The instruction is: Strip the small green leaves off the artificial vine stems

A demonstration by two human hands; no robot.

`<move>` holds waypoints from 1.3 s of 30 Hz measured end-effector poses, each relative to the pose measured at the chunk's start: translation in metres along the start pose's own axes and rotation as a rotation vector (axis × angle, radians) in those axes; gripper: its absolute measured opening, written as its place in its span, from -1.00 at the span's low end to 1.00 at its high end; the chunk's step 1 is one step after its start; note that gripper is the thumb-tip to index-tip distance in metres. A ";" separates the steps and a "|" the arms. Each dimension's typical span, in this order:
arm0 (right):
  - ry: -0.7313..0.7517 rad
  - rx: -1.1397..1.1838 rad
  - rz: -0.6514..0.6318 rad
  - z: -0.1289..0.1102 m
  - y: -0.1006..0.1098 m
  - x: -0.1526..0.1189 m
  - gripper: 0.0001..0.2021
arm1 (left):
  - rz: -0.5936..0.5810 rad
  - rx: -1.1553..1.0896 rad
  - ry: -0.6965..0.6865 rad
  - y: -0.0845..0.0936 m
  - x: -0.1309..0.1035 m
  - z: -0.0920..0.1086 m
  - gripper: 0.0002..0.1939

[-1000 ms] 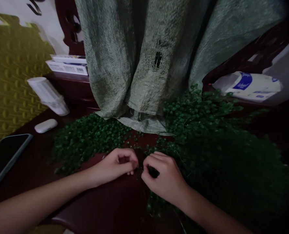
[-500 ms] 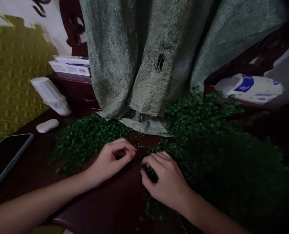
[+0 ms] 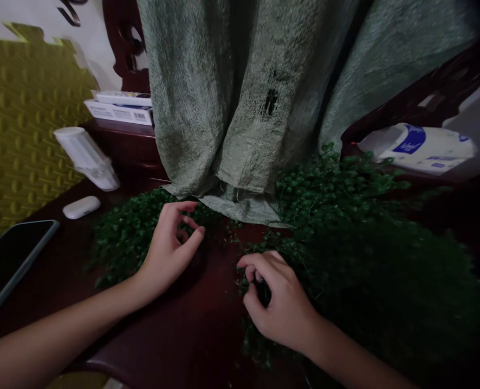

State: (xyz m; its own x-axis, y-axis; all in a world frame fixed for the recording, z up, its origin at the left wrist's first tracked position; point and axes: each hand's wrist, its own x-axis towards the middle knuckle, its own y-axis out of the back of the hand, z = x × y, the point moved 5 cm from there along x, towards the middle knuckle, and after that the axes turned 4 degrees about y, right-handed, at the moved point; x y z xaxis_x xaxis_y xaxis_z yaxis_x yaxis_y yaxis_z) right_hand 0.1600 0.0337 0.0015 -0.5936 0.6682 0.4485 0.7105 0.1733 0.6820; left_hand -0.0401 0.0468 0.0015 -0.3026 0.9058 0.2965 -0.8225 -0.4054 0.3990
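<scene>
A smaller heap of green leafy sprigs (image 3: 120,237) lies on the dark red table (image 3: 175,346) at the left. My left hand (image 3: 173,246) is over its right edge, thumb and fingers apart, with nothing between them. A larger green heap (image 3: 369,259) spreads over the right side and fades into shadow. At its left edge is my right hand (image 3: 278,297), fingers curled with a gap between thumb and forefinger; nothing held can be made out. Behind both heaps hangs a grey-green woven sack (image 3: 251,124), its lower edge resting on the table.
At the left are a phone (image 3: 15,262), a white oval case (image 3: 81,207), a white plastic container (image 3: 86,156) and flat boxes (image 3: 120,108) on a ledge. A tissue pack (image 3: 426,147) lies at the back right.
My left hand has moved up and left, away from my right hand, and its fingers have spread. My right hand has shifted slightly right, and its thumb and forefinger are farther apart.
</scene>
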 end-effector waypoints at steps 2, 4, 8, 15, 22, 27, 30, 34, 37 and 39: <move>0.025 -0.006 -0.025 -0.002 -0.002 0.000 -0.73 | 0.009 -0.003 -0.050 0.001 -0.004 0.005 -0.66; 0.036 -0.025 -0.040 -0.004 -0.002 0.001 -0.81 | -0.055 -0.013 -0.119 0.000 -0.009 0.013 -0.75; 0.057 -0.030 -0.050 -0.005 -0.002 0.002 -0.82 | -0.497 0.038 -0.346 -0.017 -0.025 0.032 -0.93; 0.080 0.028 0.001 -0.003 -0.004 0.002 -0.82 | -0.751 -0.029 -0.251 -0.032 -0.034 0.032 -0.76; 0.122 -0.019 -0.027 -0.008 -0.005 0.001 -0.87 | -0.766 -0.267 0.210 -0.040 -0.030 0.004 -0.85; 0.127 -0.108 -0.082 -0.007 -0.008 0.000 -0.88 | -0.775 -0.306 0.430 -0.046 -0.035 -0.007 -0.88; 0.134 -0.121 -0.081 -0.007 -0.009 0.000 -0.89 | -0.792 -0.341 0.548 -0.047 -0.037 -0.008 -0.90; 0.115 -0.117 -0.066 -0.004 -0.009 0.001 -0.88 | -0.792 -0.399 0.639 -0.047 -0.037 -0.010 -0.90; 0.091 -0.087 -0.042 -0.002 -0.009 0.002 -0.89 | -0.798 -0.420 0.658 -0.047 -0.036 -0.011 -0.88; 0.084 -0.077 -0.018 -0.002 -0.008 0.002 -0.89 | -0.809 -0.425 0.659 -0.047 -0.036 -0.010 -0.88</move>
State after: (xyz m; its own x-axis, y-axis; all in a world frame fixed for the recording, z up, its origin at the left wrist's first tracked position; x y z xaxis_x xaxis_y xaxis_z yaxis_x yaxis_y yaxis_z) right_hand 0.1524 0.0324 -0.0019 -0.6379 0.6020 0.4803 0.6700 0.1263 0.7315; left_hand 0.0048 0.0340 -0.0364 0.3023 0.8224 -0.4820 -0.9514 0.2915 -0.0994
